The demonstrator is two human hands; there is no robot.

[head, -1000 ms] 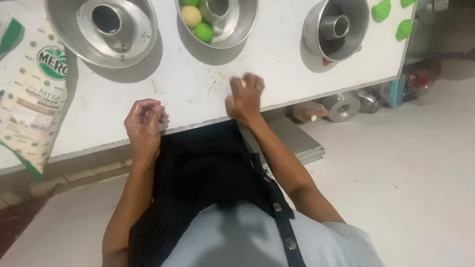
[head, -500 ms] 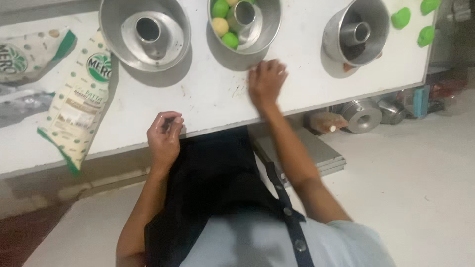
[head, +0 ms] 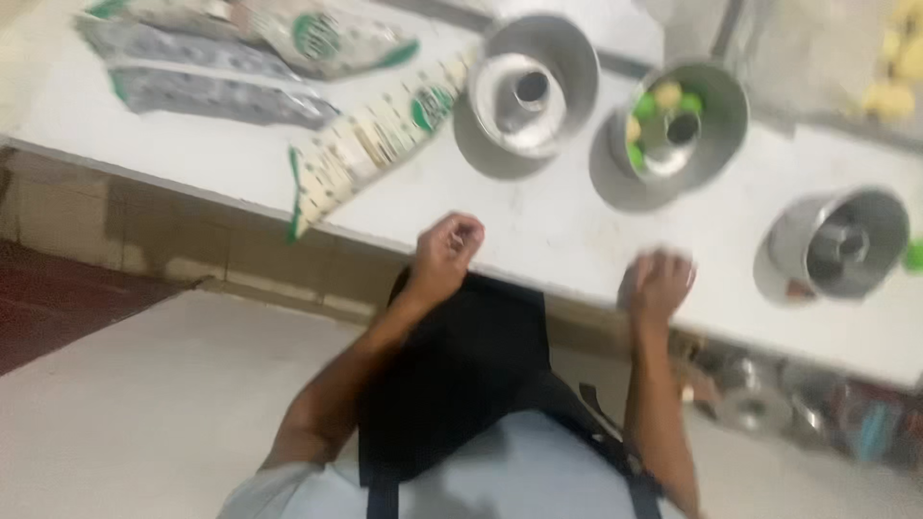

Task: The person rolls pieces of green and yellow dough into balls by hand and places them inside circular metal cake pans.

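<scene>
My left hand (head: 444,252) hovers at the near edge of the white table (head: 231,163), fingers curled in; I cannot see anything in it. My right hand (head: 660,283) rests on the table top near the edge, fingers curled, blurred by motion. Beyond the hands stand three metal ring-shaped cake pans: an empty one (head: 531,88), a middle one (head: 685,133) with green and yellow dough balls in it, and one at the right (head: 842,242) lying tilted on its side.
Several white-and-green flour bags (head: 377,136) and grey bags (head: 212,88) lie at the table's left. More metal pans (head: 760,396) sit on a shelf below the table. Pale dough pieces (head: 894,67) lie at the far right. I wear a black apron (head: 452,375).
The view has swung left and tilted, so the pans and bags shifted right in the picture. My right hand has drawn back from the middle pan toward the table edge.
</scene>
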